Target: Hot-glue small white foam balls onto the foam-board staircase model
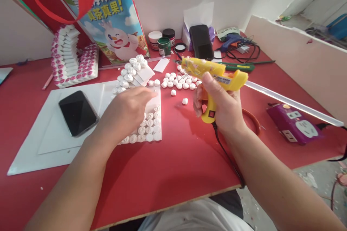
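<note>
Right hand [225,106] wraps glue gun [207,68]; left hand [127,107] half-curled, its grip unclear.

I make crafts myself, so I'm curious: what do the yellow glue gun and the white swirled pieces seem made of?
The yellow glue gun: likely hard plastic, fairly smooth, judging by its moulded, evenly coloured body.
The white swirled pieces: matt, perhaps rolled paper or clay, going by their spiral ridges.

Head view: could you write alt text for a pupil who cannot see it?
A person's right hand holds a yellow glue gun above a red table, while the left hand is over a white panel partly covered with small white rosettes. Small white pieces lie farther back between the hands; a black phone lies on white sheets at the left.
</note>
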Demonstrator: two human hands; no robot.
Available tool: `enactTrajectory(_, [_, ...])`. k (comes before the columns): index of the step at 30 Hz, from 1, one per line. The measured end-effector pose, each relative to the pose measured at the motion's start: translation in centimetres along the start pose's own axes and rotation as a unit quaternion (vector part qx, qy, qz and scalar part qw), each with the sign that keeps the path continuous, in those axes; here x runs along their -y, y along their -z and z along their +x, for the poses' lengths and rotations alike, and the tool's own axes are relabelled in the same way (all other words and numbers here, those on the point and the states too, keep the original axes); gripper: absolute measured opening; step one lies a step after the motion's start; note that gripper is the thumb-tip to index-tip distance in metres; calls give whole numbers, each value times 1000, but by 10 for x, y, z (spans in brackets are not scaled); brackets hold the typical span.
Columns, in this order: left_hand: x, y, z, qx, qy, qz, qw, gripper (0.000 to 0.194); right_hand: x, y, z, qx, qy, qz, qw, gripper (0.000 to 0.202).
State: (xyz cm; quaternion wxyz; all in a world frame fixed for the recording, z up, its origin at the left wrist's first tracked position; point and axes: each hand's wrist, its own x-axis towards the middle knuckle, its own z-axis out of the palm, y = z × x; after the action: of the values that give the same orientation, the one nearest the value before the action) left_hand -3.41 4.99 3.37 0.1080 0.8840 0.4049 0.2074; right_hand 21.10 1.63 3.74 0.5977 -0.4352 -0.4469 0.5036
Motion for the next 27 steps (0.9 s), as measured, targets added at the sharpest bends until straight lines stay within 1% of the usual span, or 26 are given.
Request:
enactTrajectory(2, [-6,8,-2,-105,19,-22,994,33,-1,3,2,-24,30,-3,999,35])
enactTrajectory(4, [-13,13,-2,-216,41,-48,974,28,-3,7,5,-38,56,-16,998,34])
enactTrajectory(5, [-15,15,-1,-256,53,-63,963,26,-3,9,6,-44,65,-17,997,35])
enactTrajectory(6, [-17,15,0,-282,65,-79,954,25,-4,10,7,-50,71,-12,996,34])
enactTrajectory(7, [-19,15,2,-288,74,-96,950,24,-4,11,7,-53,76,-6,996,33])
enactTrajectory(8, [-20,15,6,-275,74,-114,952,22,-5,12,8,-55,82,-4,995,32])
enactTrajectory(9, [-21,14,10,-245,70,-129,958,20,-5,13,8,-54,89,-9,995,32])
enactTrajectory(11, [-22,9,20,-170,51,-149,973,15,-5,14,8,-45,99,-40,993,36])
enactTrajectory(13, [-23,2,32,-96,39,-153,983,15,-4,14,8,-38,104,-75,991,43])
enactTrajectory(15, [-24,-7,44,-23,34,-146,988,17,-2,14,8,-44,100,-83,991,45])
enactTrajectory(17, [-26,-19,55,49,22,-120,991,21,1,13,7,-57,86,-68,992,43])
enactTrajectory(19, [-28,-30,63,104,-9,-91,990,27,3,14,7,-62,69,-52,994,46])
enactTrajectory(21, [-29,-41,70,134,-50,-68,987,28,3,15,7,-57,62,-56,995,49])
enactTrajectory(23, [-29,-49,75,148,-83,-54,984,24,0,16,8,-40,65,-83,994,52])
enactTrajectory(25, [-29,-55,79,156,-97,-49,982,23,-2,18,9,-22,68,-113,991,57])
enactTrajectory(27, [-27,-55,79,157,-94,-58,982,23,-1,18,8,-25,66,-116,991,55])
